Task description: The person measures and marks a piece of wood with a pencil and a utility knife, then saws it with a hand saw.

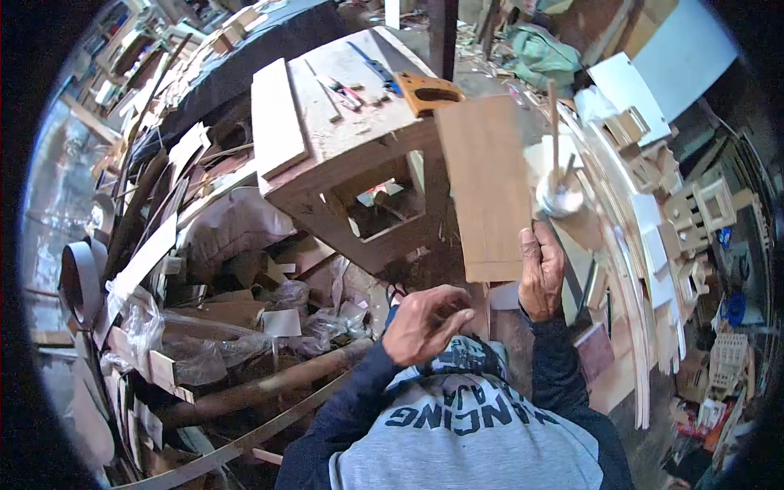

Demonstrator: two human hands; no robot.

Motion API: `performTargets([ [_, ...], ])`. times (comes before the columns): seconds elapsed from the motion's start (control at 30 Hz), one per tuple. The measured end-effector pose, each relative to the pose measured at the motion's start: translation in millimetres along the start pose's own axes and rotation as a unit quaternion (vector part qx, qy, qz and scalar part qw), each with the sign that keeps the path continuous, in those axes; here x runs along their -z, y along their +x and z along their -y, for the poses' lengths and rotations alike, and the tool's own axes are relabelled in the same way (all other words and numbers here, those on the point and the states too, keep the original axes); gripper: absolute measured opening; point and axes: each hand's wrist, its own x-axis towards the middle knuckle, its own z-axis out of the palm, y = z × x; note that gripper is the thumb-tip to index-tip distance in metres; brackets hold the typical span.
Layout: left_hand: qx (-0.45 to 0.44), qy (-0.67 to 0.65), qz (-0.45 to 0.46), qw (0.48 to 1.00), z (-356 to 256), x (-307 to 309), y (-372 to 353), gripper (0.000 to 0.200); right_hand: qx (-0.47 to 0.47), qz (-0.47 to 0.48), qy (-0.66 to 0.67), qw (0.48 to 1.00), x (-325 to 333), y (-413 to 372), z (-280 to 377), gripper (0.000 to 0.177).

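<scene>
A flat rectangular wooden board (486, 188) stands raised in front of me, its lower right edge gripped by my right hand (542, 273) with the thumb on the near face. My left hand (426, 325) hovers below and left of the board, apart from it; its fingers are loosely curled, the thumb stands away from them, and nothing shows between. Behind the board's upper left edge, a handsaw with a wooden handle (426, 93) lies on a wooden workbench (359, 143).
On the bench are a pale board (278, 118) and small tools (341, 93). A white container with sticks (560, 198) stands to the right, beside long stacked strips (633, 269). Wood scraps and plastic wrap (208, 359) crowd the left floor.
</scene>
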Motion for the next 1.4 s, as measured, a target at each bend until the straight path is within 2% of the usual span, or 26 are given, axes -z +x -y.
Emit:
performTargets([
  [0.03,-0.046,0.023,-0.028,0.998,-11.9,19.2,-0.9,0.024,0.041,-0.009,-0.031,0.999,-10.9,9.4,3.0,0.028],
  [0.1,-0.124,0.114,-0.111,0.979,-34.9,57.5,3.8,0.023,0.060,0.095,-0.063,0.992,-28.0,30.5,6.9,0.027],
  [0.13,-0.154,0.180,-0.165,0.957,-41.4,75.5,9.2,0.022,0.070,0.145,-0.079,0.984,-36.4,39.5,9.3,0.027],
  [0.17,-0.196,0.274,-0.188,0.923,-43.3,95.9,16.3,0.026,0.075,0.184,-0.066,0.978,-48.2,46.4,15.3,0.025],
  [0.2,-0.209,0.314,-0.194,0.906,-49.7,113.1,24.3,0.028,0.079,0.222,-0.052,0.970,-60.1,53.5,21.2,0.024],
  [0.27,-0.232,0.402,-0.158,0.872,-39.4,151.5,37.6,0.036,0.073,0.310,-0.041,0.947,-84.5,72.5,22.1,0.023],
  [0.3,-0.216,0.424,-0.130,0.870,-36.6,168.7,43.7,0.041,0.059,0.368,-0.025,0.927,-94.0,82.0,30.5,0.024],
  [0.37,-0.194,0.465,-0.067,0.861,-23.6,203.8,52.2,0.051,0.074,0.414,-0.004,0.907,-116.8,98.6,42.1,0.024],
  [0.43,-0.179,0.461,-0.023,0.869,8.0,238.9,60.2,0.043,0.059,0.435,0.060,0.897,-144.4,110.8,42.6,0.024],
  [0.53,-0.129,0.423,-0.003,0.897,15.8,274.5,68.8,0.031,0.082,0.451,0.005,0.889,-176.2,131.1,52.6,0.026],
  [0.57,-0.102,0.407,0.005,0.908,16.3,285.2,70.3,0.028,0.093,0.416,0.016,0.905,-188.5,136.2,46.5,0.026],
  [0.6,-0.086,0.419,-0.016,0.904,18.4,295.6,71.6,0.025,0.037,0.369,0.064,0.926,-202.7,141.7,32.9,0.022],
  [0.67,-0.052,0.440,-0.058,0.895,23.8,317.4,75.0,0.023,0.012,0.256,0.118,0.959,-223.0,161.4,22.1,0.020],
  [0.7,-0.070,0.415,-0.097,0.902,32.8,331.1,78.3,0.025,0.063,0.201,0.033,0.977,-230.3,170.4,25.0,0.020],
  [0.77,0.001,0.412,-0.124,0.903,42.0,347.2,77.2,0.027,0.159,0.082,-0.137,0.974,-243.8,182.6,30.6,0.019],
  [0.87,0.056,0.382,-0.158,0.909,49.4,367.0,85.0,0.035,0.263,0.041,-0.273,0.925,-261.6,188.7,29.1,0.019],
  [0.97,0.058,0.380,-0.194,0.903,77.2,384.2,95.0,0.040,0.220,0.060,-0.335,0.914,-285.3,191.2,25.7,0.023],
  [1.03,0.101,0.383,-0.185,0.899,80.3,391.5,103.8,0.042,0.203,0.063,-0.380,0.900,-296.1,193.4,22.9,0.025],
  [1.17,0.117,0.387,-0.182,0.896,105.4,400.9,114.9,0.047,0.280,-0.006,-0.393,0.876,-312.3,199.6,-10.1,0.022],
  [1.27,0.094,0.367,-0.201,0.903,113.1,398.8,120.5,0.043,0.207,0.027,-0.402,0.892,-313.8,203.6,-5.0,0.022],
  [1.4,0.057,0.371,-0.205,0.904,115.3,395.3,126.9,0.038,0.187,0.011,-0.400,0.897,-307.2,201.0,6.2,0.020],
])
